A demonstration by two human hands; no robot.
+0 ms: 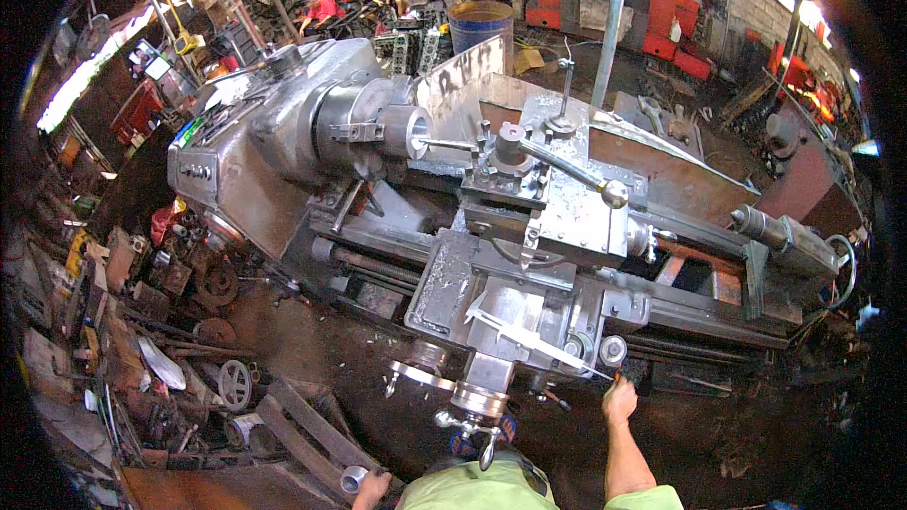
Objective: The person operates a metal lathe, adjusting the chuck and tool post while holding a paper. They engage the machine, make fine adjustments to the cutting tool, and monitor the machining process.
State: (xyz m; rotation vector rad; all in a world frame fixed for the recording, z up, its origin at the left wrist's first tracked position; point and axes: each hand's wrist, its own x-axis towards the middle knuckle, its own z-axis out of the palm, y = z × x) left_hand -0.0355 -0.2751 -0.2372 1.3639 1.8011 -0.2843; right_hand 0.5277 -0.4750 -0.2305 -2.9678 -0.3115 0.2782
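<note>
Down at the lower edge, my left hand (372,488) is closed at a short, hollow metal ring (353,479), which it seems to hold beside the planks. My right hand (620,400) reaches up to the front of the lathe carriage, its fingers closed by a small handle; what they grip is too small to make out. Across the carriage lies a caliper (524,333), its thin rod end pointing toward my right fingers. In the lathe chuck (354,123) a bored metal cylinder (404,130) is clamped. Facing its bore is a boring bar (452,144) on the tool post (510,151).
Handwheels and a ball-ended crank (484,434) stick out toward my body. Scrap metal and a spoked wheel (234,385) crowd the left floor. The tailstock (775,236) stands to the right. Behind are a blue drum (480,28), a steel post (612,19) and a person in red (324,9).
</note>
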